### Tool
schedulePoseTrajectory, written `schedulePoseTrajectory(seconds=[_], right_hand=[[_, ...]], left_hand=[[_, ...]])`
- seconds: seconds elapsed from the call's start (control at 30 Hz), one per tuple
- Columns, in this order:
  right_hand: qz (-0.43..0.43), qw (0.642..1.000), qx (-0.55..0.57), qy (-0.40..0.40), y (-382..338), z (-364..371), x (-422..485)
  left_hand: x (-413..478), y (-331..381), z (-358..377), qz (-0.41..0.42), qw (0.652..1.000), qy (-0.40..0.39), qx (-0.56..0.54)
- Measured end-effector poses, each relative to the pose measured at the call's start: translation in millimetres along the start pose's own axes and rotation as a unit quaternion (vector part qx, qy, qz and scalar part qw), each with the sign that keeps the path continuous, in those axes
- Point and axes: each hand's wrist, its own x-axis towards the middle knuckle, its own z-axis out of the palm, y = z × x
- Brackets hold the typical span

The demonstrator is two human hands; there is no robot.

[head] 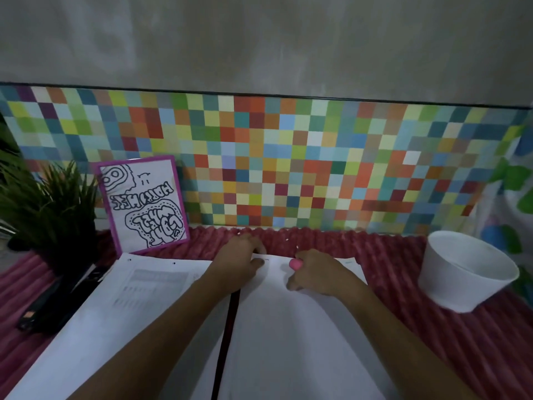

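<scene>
Near the far edge of the white sheet [288, 327], a small pink lump [295, 264], an eraser by the look of it, pokes out of the right hand [317, 272]. Its fingers [294, 284] are curled round it, so only the rounded tip shows, aimed left and slightly far. The sheet runs lengthwise from the near side to the far side, and the pink tip sits just above its top margin. Any rubbing stroke would start there, and the right hand is already in place for it. The left hand [236, 261] lies just left of it, close but not touching. Its thumb is flat on the paper's far edge, as if steadying it; I cannot tell whether its other fingers hook over that edge or only press. Both forearms reach in from the near side, converging. A dark narrow strip [227, 336] runs from under the left wrist towards the near side, between this sheet and a printed sheet [138, 298] on the left. A ribbed red cloth [418, 342] covers the counter. A white tub [467, 272] stands well off to the right, and a framed drawing [144, 203] leans at the far left.
</scene>
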Motion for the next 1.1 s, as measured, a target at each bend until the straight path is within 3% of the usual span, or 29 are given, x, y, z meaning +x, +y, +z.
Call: schedulePoseTrajectory(seconds=[0.23, 0.37, 0.53, 0.83, 0.97, 1.1], right_hand=[[0.019, 0.999, 0.025, 0.008, 1, 2, -1], [-0.010, 0.998, 0.026, 0.062, 0, 5, -6], [-0.098, 0.987, 0.054, 0.118, -7, 6, -13], [-0.068, 0.988, 0.079, 0.117, -10, 4, -14], [-0.063, 0.983, 0.121, 0.126, -11, 1, -14], [-0.093, 0.979, 0.118, 0.136, -13, 1, -18]], left_hand=[[-3, 6, -3, 0.026, 0.999, 0.020, -0.012], [-6, 9, 2, 0.022, 0.988, 0.061, -0.143], [-10, 17, 10, -0.072, 0.933, 0.131, -0.327], [-13, 31, 17, -0.151, 0.854, 0.173, -0.468], [-18, 32, 12, -0.172, 0.878, 0.095, -0.436], [-16, 33, 14, -0.172, 0.886, 0.102, -0.418]])
